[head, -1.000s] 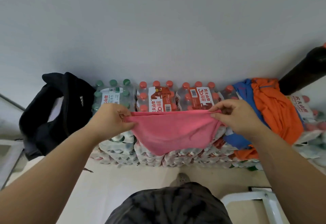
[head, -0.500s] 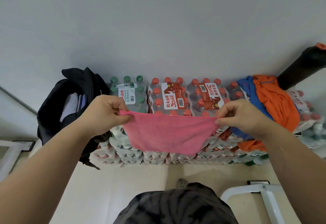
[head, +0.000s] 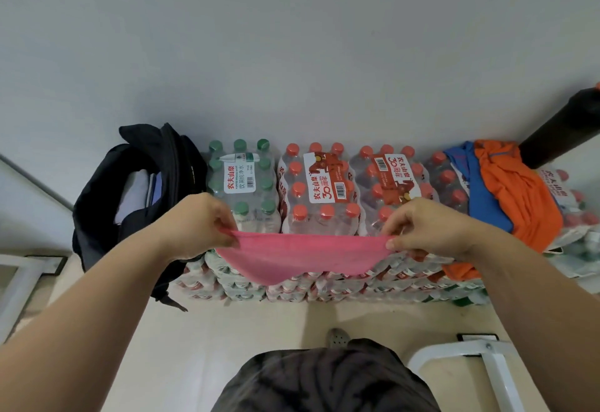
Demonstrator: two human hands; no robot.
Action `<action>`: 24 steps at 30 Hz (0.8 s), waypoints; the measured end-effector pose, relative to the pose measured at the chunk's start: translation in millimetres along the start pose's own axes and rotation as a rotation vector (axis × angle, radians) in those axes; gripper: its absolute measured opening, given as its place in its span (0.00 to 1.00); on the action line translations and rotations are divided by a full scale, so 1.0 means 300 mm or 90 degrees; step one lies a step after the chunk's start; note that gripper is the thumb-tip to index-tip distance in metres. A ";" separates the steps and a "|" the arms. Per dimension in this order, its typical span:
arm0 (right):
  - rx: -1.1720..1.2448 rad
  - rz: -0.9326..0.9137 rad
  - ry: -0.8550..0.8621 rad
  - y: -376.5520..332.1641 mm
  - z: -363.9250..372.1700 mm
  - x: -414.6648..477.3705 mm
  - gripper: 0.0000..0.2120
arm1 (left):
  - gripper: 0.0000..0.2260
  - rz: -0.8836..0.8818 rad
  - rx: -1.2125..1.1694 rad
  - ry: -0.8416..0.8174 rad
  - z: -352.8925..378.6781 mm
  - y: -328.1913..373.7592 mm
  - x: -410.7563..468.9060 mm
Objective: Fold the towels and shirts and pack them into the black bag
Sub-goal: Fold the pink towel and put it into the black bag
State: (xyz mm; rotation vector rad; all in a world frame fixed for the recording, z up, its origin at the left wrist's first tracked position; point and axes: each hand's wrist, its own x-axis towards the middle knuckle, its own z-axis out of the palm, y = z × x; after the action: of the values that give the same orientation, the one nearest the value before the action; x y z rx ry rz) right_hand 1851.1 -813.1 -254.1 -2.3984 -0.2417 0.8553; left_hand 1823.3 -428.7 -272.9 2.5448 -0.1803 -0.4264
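- Left hand [head: 198, 220] first: thumb and curled fingers pinch the left top corner of the pink terry towel [head: 302, 255].
- Right hand [head: 431, 226] mirrors it, fingertips clamped on the right top corner.
- Between them the towel's top edge runs taut and nearly level. Half a second back it sloped down to the right, and a second ago it sagged and bunched.
- The cloth hangs in a shallow curve in the air, in front of the stacked bottle packs and clear of the floor.
- Against those packs, the hands sit lower than a second ago, so more rows of caps show above the towel's edge.
- Behind the left hand is a shrink-wrapped pack of green-capped water bottles [head: 243, 181]. Packs of red-capped water bottles [head: 321, 184] line up to its right.
- Further left, the black fabric bag [head: 97, 203] leans open against the stack, with pale folded cloth showing inside. It sits more fully in view than a second ago.
- Out to the right, a crumpled orange shirt [head: 516, 197] lies over a blue shirt [head: 483, 197] on top of the packs, in the same spot as before.
- A dark cylinder [head: 565, 129] slants in at the upper right edge.
- Below, on the cream floor [head: 227, 330], a white metal frame [head: 480, 356] stands at lower right.
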 end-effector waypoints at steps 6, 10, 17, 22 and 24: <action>0.125 0.021 -0.024 -0.032 -0.138 -0.071 0.02 | 0.06 -0.065 -0.313 0.006 -0.068 0.068 0.003; 0.401 0.045 0.036 0.030 -0.230 -0.025 0.02 | 0.08 -0.132 -0.527 0.042 -0.077 0.123 0.127; 0.687 0.164 0.153 0.171 -0.231 0.269 0.05 | 0.03 -0.321 -0.608 0.078 0.078 0.193 0.455; 0.684 0.180 0.210 0.244 -0.269 0.441 0.04 | 0.03 -0.361 -0.713 0.124 0.163 0.230 0.637; 0.681 0.169 0.219 0.259 -0.302 0.498 0.06 | 0.03 -0.353 -0.746 0.161 0.181 0.237 0.697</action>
State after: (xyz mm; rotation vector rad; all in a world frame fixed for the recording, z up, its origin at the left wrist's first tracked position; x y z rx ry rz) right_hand 2022.4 -866.5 -320.0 -1.5109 0.5542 0.4602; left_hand 1998.9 -560.1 -332.8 1.4131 0.6890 -0.2704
